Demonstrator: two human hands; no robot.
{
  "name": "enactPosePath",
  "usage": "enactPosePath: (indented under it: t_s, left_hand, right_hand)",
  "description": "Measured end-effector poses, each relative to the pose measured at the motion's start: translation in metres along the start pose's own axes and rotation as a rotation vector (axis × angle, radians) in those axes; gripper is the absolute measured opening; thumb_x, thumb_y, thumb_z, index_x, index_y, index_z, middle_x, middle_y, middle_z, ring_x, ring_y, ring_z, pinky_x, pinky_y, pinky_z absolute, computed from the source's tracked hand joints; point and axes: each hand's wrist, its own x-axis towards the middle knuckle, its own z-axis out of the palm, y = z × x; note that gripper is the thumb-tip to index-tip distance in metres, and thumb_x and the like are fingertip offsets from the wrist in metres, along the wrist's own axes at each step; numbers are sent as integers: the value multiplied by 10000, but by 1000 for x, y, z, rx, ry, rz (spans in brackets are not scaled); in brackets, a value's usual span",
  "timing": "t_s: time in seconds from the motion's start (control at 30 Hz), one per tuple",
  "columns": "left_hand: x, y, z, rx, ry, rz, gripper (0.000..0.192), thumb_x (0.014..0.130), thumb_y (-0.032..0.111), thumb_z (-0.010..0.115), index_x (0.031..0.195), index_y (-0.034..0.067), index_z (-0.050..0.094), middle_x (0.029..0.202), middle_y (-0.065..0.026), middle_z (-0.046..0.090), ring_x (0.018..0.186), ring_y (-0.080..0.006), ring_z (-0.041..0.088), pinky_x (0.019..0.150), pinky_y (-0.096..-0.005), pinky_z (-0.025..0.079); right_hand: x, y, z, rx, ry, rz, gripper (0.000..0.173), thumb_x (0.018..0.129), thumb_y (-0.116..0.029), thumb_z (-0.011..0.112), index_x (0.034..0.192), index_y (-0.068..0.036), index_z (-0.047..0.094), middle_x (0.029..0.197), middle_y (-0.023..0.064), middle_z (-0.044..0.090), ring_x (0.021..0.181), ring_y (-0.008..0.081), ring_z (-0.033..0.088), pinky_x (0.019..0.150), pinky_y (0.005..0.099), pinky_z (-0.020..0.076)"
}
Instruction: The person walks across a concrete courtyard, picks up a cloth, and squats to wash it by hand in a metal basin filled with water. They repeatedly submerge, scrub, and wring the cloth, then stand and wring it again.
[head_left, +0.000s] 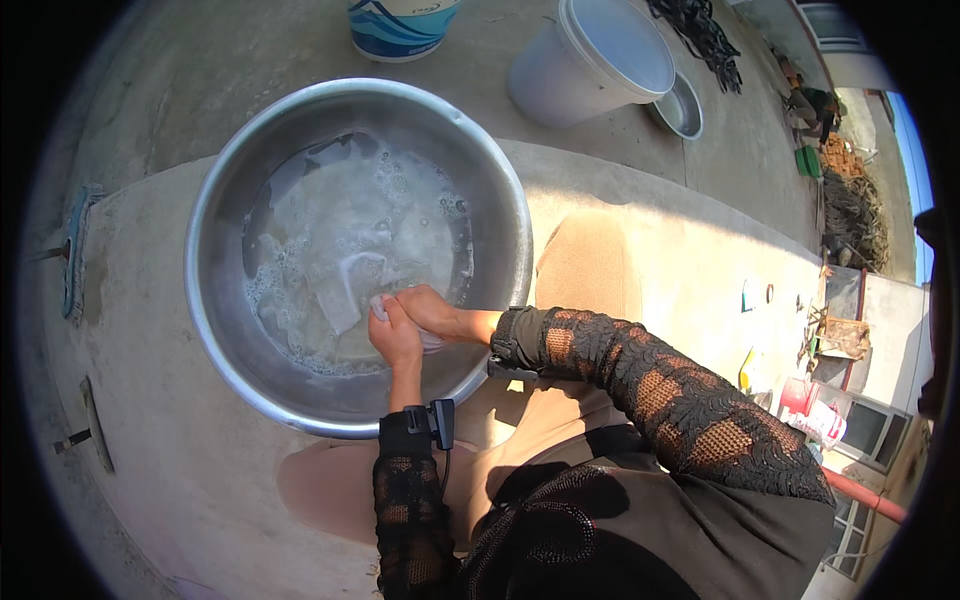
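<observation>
A wide metal basin (225, 367) stands before me with cloudy, sudsy water (337, 202) in it. Over the lower right part of the water, my left hand (395, 337) and my right hand (429, 311) are pressed together, both closed around a bunched white cloth (431, 342). A bit of the cloth sticks out beyond the left hand's fingers, and another part hangs below the right hand. More pale fabric (341, 300) lies partly under the water beside my hands. What the fingers cover cannot be seen.
Beyond the basin stand a patterned bucket (405, 34) and a lidded white plastic bucket (555, 75), with a small metal bowl (679, 109) beside it. Dark strips (701, 41) lie on the concrete. A blue mop or broom head (75, 255) is at the far left. My knees flank the basin's near side.
</observation>
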Motion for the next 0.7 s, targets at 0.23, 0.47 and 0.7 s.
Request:
enactPosePath:
  t_s: [0.23, 0.47, 0.7]
  left_hand:
    - [12, -3, -12, -644, 33, -408, 341, 902, 233, 516, 1146, -6, 527, 1124, -127, 563, 1008, -244, 576, 833, -329, 476]
    - [18, 14, -28, -950, -348, -729, 430, 935, 423, 402, 1205, 110, 520, 1254, -79, 506, 1177, -264, 479, 957, -428, 406]
    - [23, 20, -18, -746, -315, -605, 365, 912, 334, 483, 1168, 81, 538, 1180, -94, 555, 1102, -245, 536, 916, -376, 441]
  right_hand:
    - [-9, -21, -18, 314, 252, 16, 264, 800, -306, 577, 826, -44, 564, 817, 137, 602, 750, 275, 572, 665, 391, 431]
    - [-24, -33, -27, 68, 369, -451, 239, 718, -288, 606, 845, -95, 544, 826, 111, 579, 768, 345, 560, 652, 441, 433]
    - [-19, -29, -39, 116, 441, -120, 486, 782, -445, 618, 1144, -141, 503, 1149, 161, 494, 1079, 360, 479, 825, 399, 431]
